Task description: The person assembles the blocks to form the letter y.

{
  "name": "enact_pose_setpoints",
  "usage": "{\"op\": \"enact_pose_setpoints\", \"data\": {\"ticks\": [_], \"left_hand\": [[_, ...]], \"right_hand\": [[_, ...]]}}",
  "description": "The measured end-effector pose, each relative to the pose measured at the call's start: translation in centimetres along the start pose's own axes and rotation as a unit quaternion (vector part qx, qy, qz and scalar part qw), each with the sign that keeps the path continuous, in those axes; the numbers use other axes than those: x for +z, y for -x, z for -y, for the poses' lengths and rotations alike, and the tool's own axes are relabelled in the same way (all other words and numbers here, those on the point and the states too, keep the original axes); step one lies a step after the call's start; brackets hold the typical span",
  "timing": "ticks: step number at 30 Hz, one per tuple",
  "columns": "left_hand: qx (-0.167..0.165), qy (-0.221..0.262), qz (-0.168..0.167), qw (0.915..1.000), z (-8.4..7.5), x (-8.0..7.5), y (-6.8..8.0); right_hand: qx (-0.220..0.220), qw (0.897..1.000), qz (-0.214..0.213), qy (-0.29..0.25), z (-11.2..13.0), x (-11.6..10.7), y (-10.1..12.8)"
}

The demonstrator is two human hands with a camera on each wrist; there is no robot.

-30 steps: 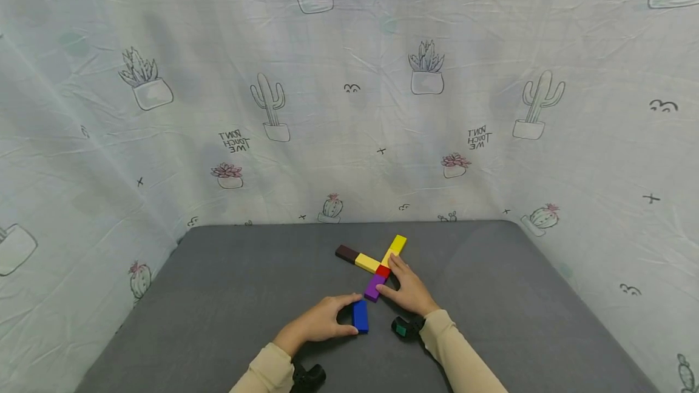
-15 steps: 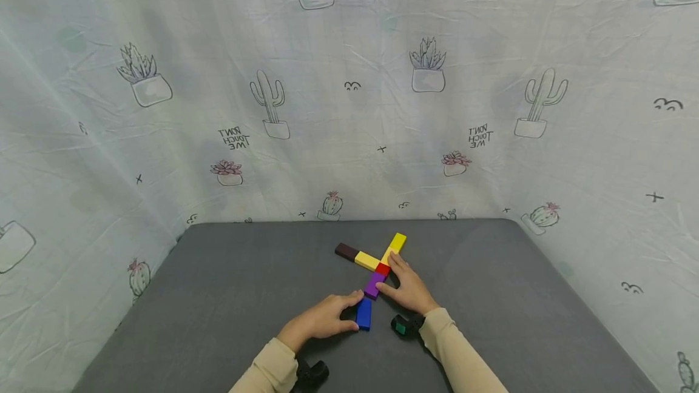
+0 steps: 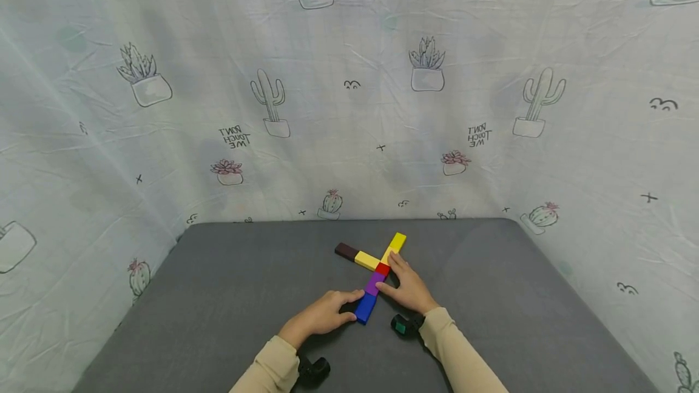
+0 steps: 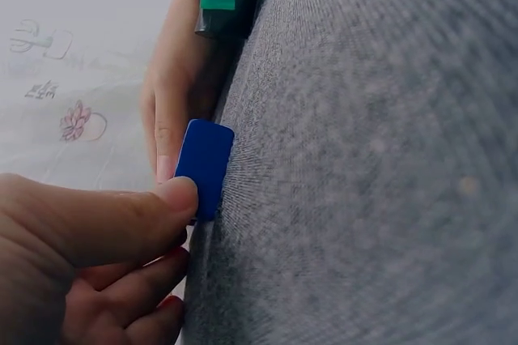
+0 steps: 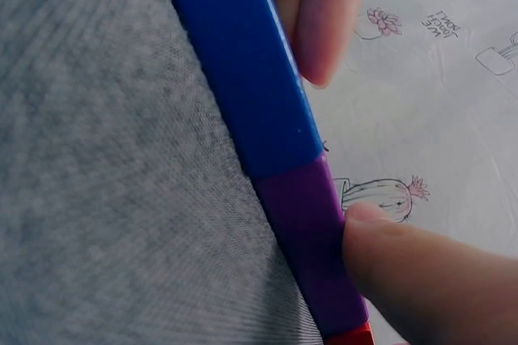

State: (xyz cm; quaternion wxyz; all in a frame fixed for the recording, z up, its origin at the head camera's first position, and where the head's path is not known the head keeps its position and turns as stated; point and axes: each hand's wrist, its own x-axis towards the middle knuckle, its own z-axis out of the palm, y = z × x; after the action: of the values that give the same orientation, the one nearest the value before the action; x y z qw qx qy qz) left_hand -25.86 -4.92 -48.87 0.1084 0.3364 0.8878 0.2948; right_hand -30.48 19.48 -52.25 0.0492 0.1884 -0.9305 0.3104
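My left hand [image 3: 319, 318] pinches the blue block [image 3: 366, 307] between thumb and curled fingers, and the left wrist view shows the thumb tip pressed on the block's near end [image 4: 204, 168]. The blue block lies flat on the grey table [image 3: 229, 296], its far end butted against the purple block [image 3: 374, 284]; the right wrist view shows the two meeting flush, blue [image 5: 247, 78] running straight into purple [image 5: 312, 240] with no gap that I can see. My right hand [image 3: 406, 287] rests beside the line with fingers nearly straight, one fingertip pressed on the side of the purple block to steady it, so this hand is relaxed and grips nothing. Beyond the purple block come a small red block [image 3: 383, 269] and a yellow block [image 3: 394, 246], forming one long diagonal arm. A second yellow block [image 3: 366, 260] and a dark brown block [image 3: 346, 251] branch off to the left at the red piece. As I judge it, the blue block is already seated at the near end of the line, and what is left is letting go of it. No loose blocks show elsewhere on the table.
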Motion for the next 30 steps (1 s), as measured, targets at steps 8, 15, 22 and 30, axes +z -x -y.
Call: {"op": "enact_pose_setpoints", "data": {"ticks": [8,15,22,30], "left_hand": [[0.001,-0.015,0.004,0.9999,0.27,0.25,0.03],[-0.004,-0.018,0.004,0.9998,0.45,0.25,0.18],[-0.01,-0.014,0.009,0.9998,0.55,0.2,0.2],[-0.001,-0.019,0.011,0.9998,0.48,0.48,0.17]], "right_hand": [[0.001,1.0,0.0,-0.001,0.08,0.01,0.0],[-0.001,1.0,0.002,-0.007,0.33,0.05,-0.07],[0.0,1.0,0.005,0.001,0.2,0.18,-0.21],[0.004,1.0,0.001,-0.008,0.11,0.25,0.13]]}}
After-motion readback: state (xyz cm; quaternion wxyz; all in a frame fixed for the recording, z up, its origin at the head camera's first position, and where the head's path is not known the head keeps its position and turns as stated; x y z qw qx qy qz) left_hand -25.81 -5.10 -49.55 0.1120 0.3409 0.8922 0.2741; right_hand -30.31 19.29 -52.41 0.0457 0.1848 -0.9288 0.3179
